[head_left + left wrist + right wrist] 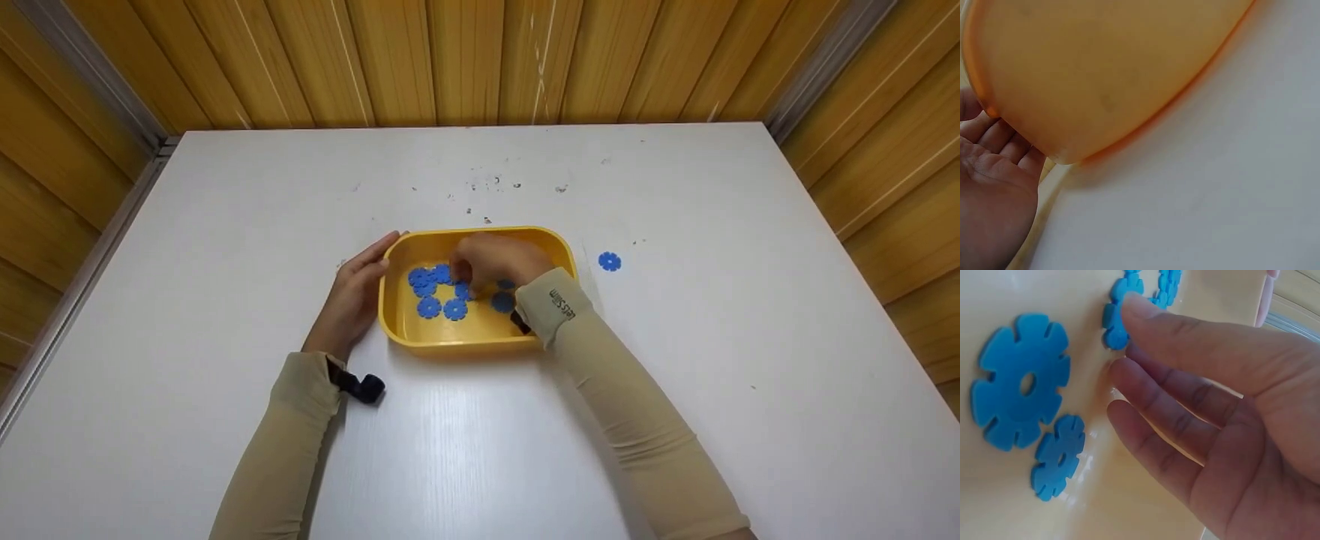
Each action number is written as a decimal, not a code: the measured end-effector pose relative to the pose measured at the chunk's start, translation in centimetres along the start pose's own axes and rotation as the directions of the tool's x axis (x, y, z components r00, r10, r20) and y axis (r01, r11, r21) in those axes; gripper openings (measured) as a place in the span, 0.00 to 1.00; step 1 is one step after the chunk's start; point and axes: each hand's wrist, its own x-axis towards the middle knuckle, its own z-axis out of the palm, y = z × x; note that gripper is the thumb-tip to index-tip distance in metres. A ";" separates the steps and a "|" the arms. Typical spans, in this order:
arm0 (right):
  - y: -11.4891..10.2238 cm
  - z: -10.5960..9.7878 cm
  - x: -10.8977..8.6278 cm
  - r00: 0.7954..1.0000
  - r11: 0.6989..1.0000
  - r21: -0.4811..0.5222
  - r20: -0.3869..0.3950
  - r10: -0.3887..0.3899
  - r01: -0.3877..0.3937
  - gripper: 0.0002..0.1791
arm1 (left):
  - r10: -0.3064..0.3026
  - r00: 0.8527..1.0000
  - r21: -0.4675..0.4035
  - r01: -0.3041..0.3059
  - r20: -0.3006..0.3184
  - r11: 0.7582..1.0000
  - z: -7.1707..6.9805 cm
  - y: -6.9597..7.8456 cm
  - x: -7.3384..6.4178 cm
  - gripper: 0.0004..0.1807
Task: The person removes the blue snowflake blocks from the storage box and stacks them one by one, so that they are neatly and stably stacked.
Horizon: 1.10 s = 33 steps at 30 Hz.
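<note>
A yellow plastic tub [457, 345] stands on the white table with several blue notched interlocking discs [455, 309] lying on its floor. My left hand [352, 296] holds the tub's left end from outside, thumb by the rim; in the left wrist view its fingers [999, 135] go partly behind the tub wall. Inside the tub, my right hand [499, 259] reaches down to the discs. The right wrist view shows its thumb on a blue disc [1114, 323], apparently pinched against the hidden index finger, while the other fingers curve loosely. Two more discs [1024, 382] lie near that hand.
One loose blue disc [610, 261] lies on the white table [720, 360] to the right of the tub. Yellow wood-look panels [465, 64] border the table at the back and sides. A small black device [364, 386] is strapped at the left wrist.
</note>
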 end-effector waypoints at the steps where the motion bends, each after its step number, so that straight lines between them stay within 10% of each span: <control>1: 0.0 0.1 0.0 1.000 1.000 -0.007 -0.004 -0.007 0.007 0.13 | 0.003 1.000 -0.003 -0.003 0.000 1.000 0.0 0.0 0.0 0.27; 33: -0.2 0.1 0.0 0.999 0.999 -0.042 0.029 0.014 -0.013 0.11 | -0.004 1.000 -0.019 0.004 -0.004 1.000 0.0 0.0 0.1 0.27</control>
